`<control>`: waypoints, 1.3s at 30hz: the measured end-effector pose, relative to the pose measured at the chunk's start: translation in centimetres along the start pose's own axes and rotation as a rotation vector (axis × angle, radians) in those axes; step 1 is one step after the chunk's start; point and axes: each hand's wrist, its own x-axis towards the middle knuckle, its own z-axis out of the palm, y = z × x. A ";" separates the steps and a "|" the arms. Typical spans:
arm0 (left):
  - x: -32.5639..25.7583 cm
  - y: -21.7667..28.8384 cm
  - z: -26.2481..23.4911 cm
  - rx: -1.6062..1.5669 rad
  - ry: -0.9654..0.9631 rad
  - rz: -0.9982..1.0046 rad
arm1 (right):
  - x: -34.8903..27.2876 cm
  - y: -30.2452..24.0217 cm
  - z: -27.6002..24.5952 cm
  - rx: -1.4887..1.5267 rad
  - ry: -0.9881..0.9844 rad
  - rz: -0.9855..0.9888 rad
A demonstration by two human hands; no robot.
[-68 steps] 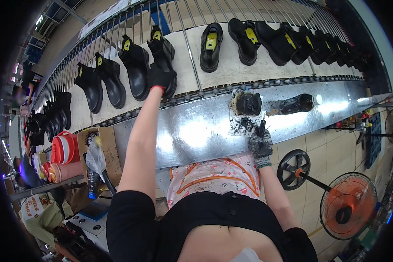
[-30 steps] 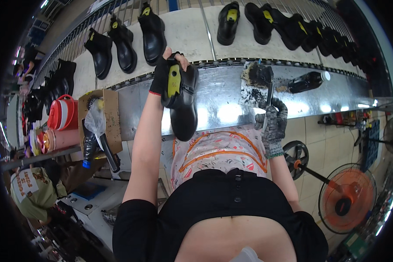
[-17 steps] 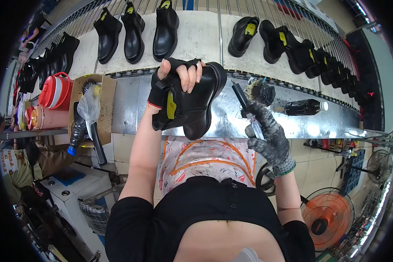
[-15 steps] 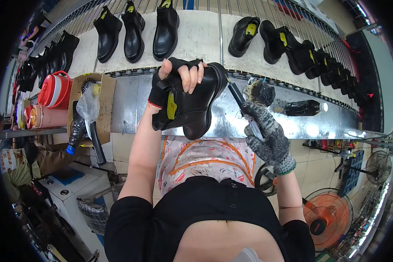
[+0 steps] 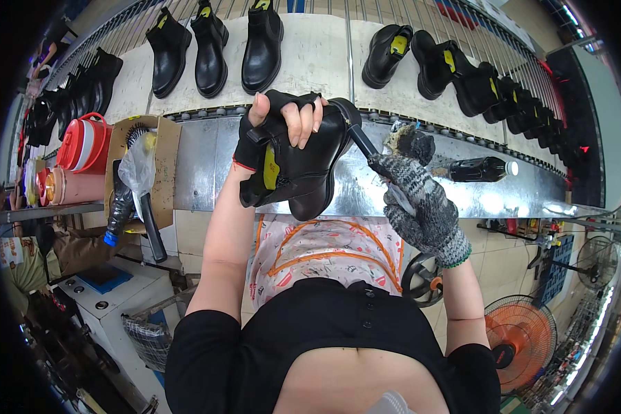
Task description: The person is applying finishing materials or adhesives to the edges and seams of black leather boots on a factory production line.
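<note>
Jug (image 5: pixel 83 145) & box (image 5: pixel 167 155) at L. L hand (image 5: pixel 283 114) clamped on boot (image 5: pixel 307 162), raised mid, above bench (image 5: pixel 210 165). Tool (image 5: pixel 363 141) tip at sole edge, R hand (image 5: pixel 422 207) wrapped round handle; lump (image 5: pixel 415 146) just beyond, btl. (image 5: pixel 477 170) far R.

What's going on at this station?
A person's left hand, in a fingerless black glove, holds a black boot tipped over above a metal ledge. The right hand, in a grey knit glove, grips a dark pen-like tool, its tip at the boot's sole edge; contact is hard to confirm. A dark lump and a white-capped bottle lie to the right. More black boots stand on the rack beyond.
</note>
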 end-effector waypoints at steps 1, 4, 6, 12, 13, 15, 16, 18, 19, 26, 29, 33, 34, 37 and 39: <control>0.0 0.0 0.0 0.000 0.001 -0.001 | 0.0 0.1 0.0 0.027 0.001 -0.004; 0.0 0.0 -0.1 0.022 -0.003 -0.003 | 0.0 0.0 -0.7 0.047 -0.039 0.086; -0.1 -0.2 -0.4 0.019 -0.030 -0.005 | 0.5 0.1 -0.9 0.081 -0.026 0.077; 0.3 0.1 0.4 0.067 0.017 -0.018 | 0.6 0.0 -1.5 0.383 -0.005 0.196; 0.2 0.2 0.3 0.068 0.019 -0.017 | 0.6 -0.1 -1.6 0.376 -0.021 0.258; 0.1 0.2 0.1 0.063 0.002 -0.026 | 0.9 -0.6 -1.7 0.389 -0.033 0.322; 0.2 0.3 -0.2 0.062 0.003 -0.025 | 1.1 -0.9 -1.8 0.402 -0.043 0.387; 0.1 0.3 -0.7 0.079 -0.043 -0.031 | 1.4 -1.3 -1.8 0.407 -0.048 0.429; 0.1 0.2 -0.6 0.079 -0.040 -0.030 | 1.4 -1.4 -1.8 0.413 -0.052 0.472; -0.5 0.7 -2.5 -0.007 0.056 0.018 | 2.1 0.0 0.9 0.512 0.044 0.291; -0.9 1.1 -4.1 -0.030 0.068 0.033 | 2.5 0.7 2.9 0.521 0.055 0.299; -1.6 1.8 -5.1 -0.075 0.169 0.062 | 2.9 1.6 5.8 0.603 0.042 0.287; -1.9 2.0 -5.6 -0.077 0.182 0.076 | 2.7 2.2 6.7 0.651 0.061 0.256; -2.4 2.3 -6.9 -0.076 0.199 0.089 | 2.7 3.3 8.5 0.606 0.064 0.276; -2.8 2.4 -7.7 -0.070 0.239 0.109 | 2.9 3.6 9.2 0.544 0.066 0.245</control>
